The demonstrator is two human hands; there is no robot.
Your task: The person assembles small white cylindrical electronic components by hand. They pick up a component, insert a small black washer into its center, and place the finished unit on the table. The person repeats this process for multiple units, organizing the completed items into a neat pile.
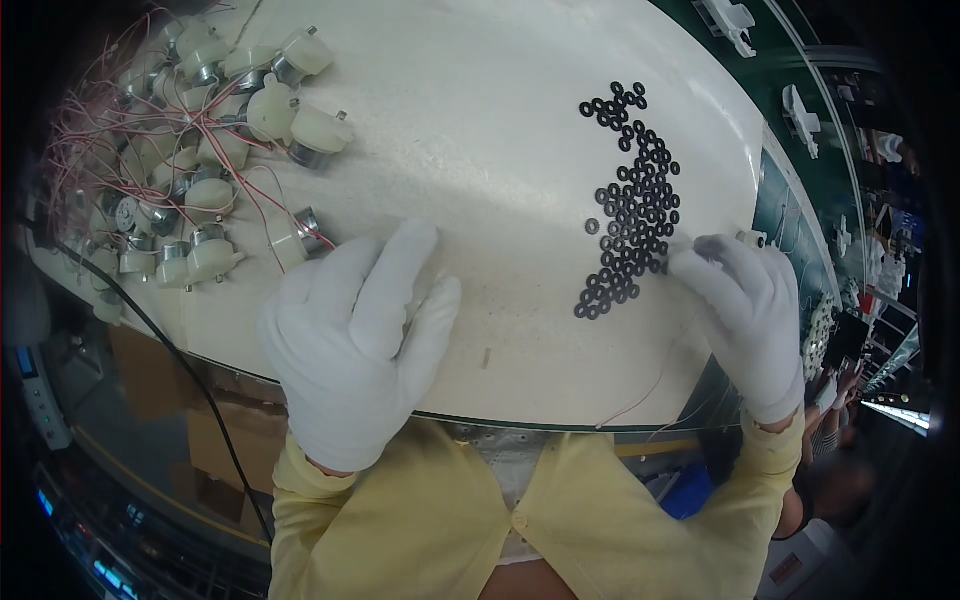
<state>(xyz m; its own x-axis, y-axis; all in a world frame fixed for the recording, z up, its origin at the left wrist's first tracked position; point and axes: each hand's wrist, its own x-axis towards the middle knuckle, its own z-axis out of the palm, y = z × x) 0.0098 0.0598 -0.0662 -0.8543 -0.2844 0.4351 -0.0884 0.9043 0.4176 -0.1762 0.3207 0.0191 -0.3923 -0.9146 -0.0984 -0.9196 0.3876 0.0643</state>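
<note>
My left hand (350, 345), in a white glove, is over the left-middle of the white table (480, 120). Its fingers stretch forward and the thumb stands apart, with nothing seen between them. Just beyond its knuckles lies a small geared motor (290, 243) with a silver can and thin red wires. My right hand (745, 310), gloved in white too, is bent at the right edge of a spread of small black rings (635, 215). Its fingers are curled with the tips close together. A small pale piece with a metal end (752, 238) shows behind the fingers; what they hold is mostly hidden.
A heap of cream and silver geared motors (200, 150) with tangled red and white wires covers the table's left. A black cable (150, 310) crosses the left edge. Thin wires (640, 395) trail near the front edge. White plastic parts (800, 120) lie on a green surface beyond.
</note>
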